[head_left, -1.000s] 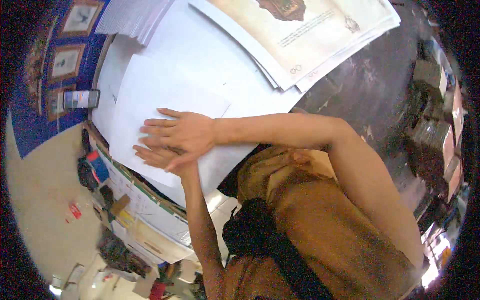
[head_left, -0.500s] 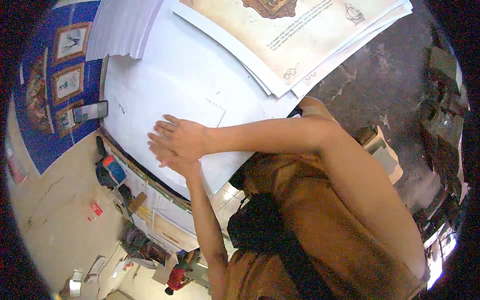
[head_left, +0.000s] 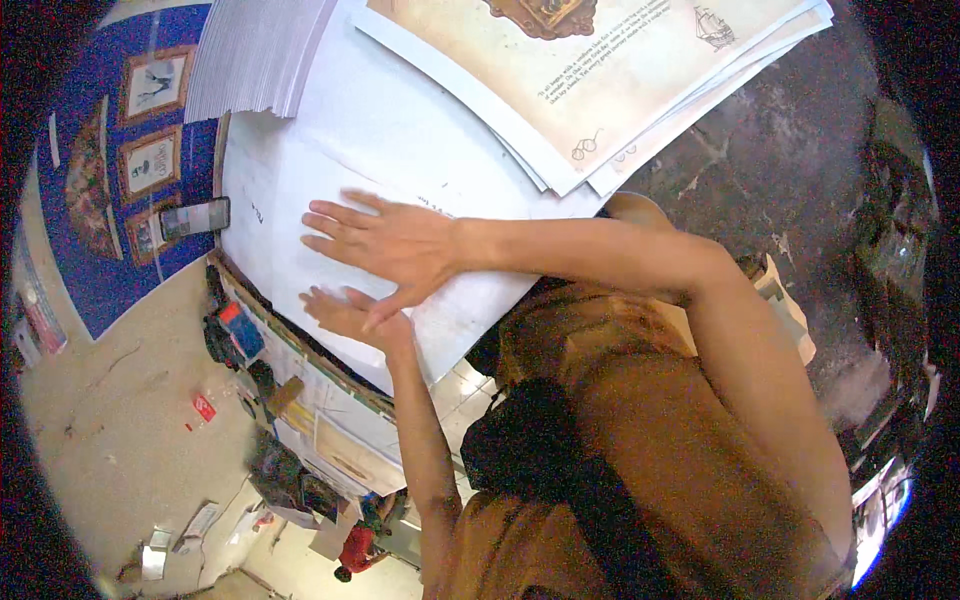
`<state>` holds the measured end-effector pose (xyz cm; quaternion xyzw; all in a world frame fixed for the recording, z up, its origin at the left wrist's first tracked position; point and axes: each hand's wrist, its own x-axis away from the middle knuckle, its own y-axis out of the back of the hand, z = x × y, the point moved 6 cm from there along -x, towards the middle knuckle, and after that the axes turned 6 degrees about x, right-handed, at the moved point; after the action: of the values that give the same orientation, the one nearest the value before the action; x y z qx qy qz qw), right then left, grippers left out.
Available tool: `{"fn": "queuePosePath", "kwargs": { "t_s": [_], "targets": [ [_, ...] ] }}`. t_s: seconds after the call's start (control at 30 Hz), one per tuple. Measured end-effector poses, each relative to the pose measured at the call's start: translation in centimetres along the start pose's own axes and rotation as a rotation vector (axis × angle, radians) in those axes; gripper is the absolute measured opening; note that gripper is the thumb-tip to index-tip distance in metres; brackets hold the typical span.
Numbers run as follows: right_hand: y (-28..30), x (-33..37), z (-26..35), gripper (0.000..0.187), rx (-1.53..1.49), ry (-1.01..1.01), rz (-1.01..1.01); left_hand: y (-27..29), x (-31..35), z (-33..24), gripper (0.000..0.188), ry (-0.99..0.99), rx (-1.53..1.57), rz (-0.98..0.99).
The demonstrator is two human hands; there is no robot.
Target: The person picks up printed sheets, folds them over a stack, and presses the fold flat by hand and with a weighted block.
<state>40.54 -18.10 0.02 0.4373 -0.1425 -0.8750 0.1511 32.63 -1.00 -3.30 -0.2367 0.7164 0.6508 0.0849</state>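
Note:
A large white sheet of paper lies spread on a tabletop, with a few small handwritten marks on it. My right hand rests flat on it, palm down, fingers stretched toward the left. Just below, my left hand lies near the sheet's near edge with its fingers apart. The right thumb crosses over the base of the left hand. Neither hand grips anything. At the far right of the sheet sits a stack of printed cream pages with drawings and text.
A thick stack of white sheets stands at the far left. Beyond it hangs a blue panel with framed pictures, and a phone is beside the table edge. Lower left, a person in red appears in the background.
My right hand has slid up and to the right over the sheet, off most of my left hand. The two hands overlap less now. The whole view has shifted slightly.

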Motion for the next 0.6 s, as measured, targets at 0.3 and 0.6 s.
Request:
{"fn": "queuePosePath", "kwargs": {
  "t_s": [0.3,0.6],
  "targets": [
    [1.0,-2.5,4.9,0.050,0.094,-0.097,0.001,-0.6,-0.7,3.3,0.068,-0.032,0.431,0.364],
    [8.4,5.0,5.1,0.032,-0.300,-0.597,0.100,6.7,-3.6,14.9,0.064,1.078,1.360,0.149]
  ]
}}
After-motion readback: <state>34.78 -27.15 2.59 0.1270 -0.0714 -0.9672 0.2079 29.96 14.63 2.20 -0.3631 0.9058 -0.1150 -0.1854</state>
